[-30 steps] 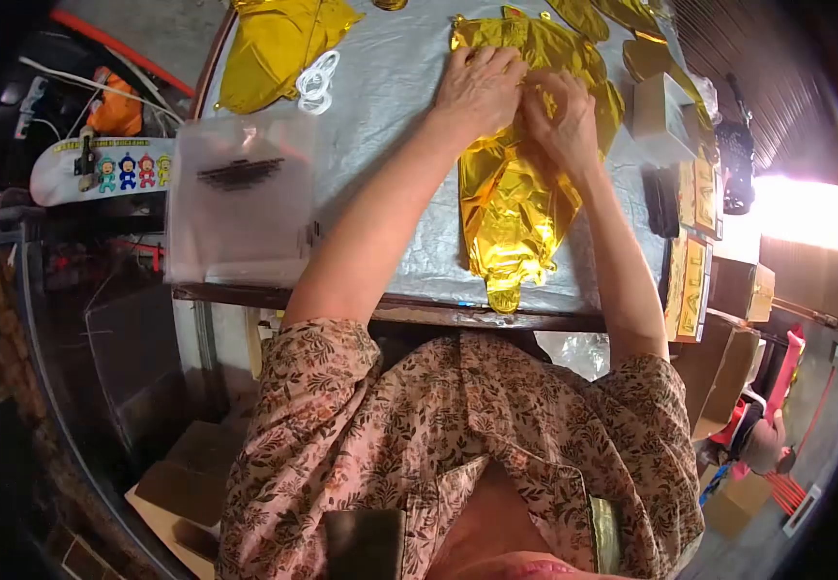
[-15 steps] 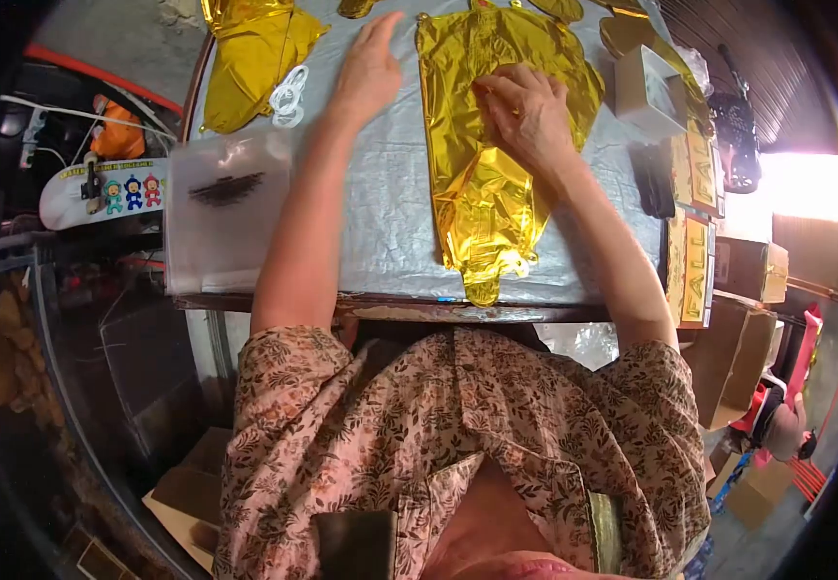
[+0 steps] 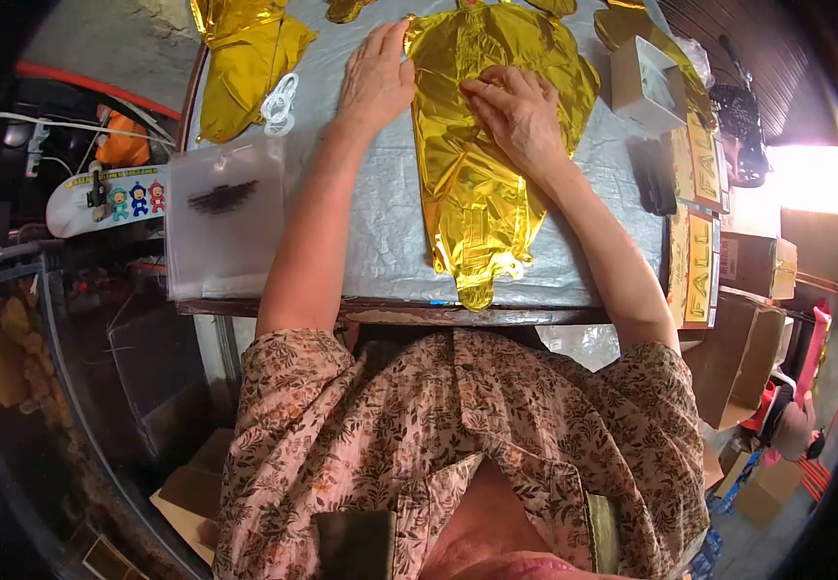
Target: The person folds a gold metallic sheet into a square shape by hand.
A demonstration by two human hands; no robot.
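Note:
A gold foil balloon [image 3: 477, 227] lies flat and uninflated on the table, its narrow tail reaching the front edge. My left hand [image 3: 377, 82] is stretched out, palm down, with its fingertips at the balloon's upper left edge. Over the middle of the foil is my right hand [image 3: 520, 116], its fingers bent and the tips drawn together against the surface. Whatever those fingertips pinch, if anything, is too small to make out. A small white piece [image 3: 508, 265] shows near the balloon's tail.
More gold foil [image 3: 249, 72] lies at the far left beside a coil of white ribbon [image 3: 280, 104]. Clear plastic bags [image 3: 230, 246] rest at the left front. At right stand a white open box [image 3: 643, 87], a black item [image 3: 653, 179] and yellow-lettered boxes [image 3: 694, 266].
My left hand has come down and right to the balloon's upper left edge. My right hand has shifted slightly on the foil, its fingertips still together. The view has moved a little.

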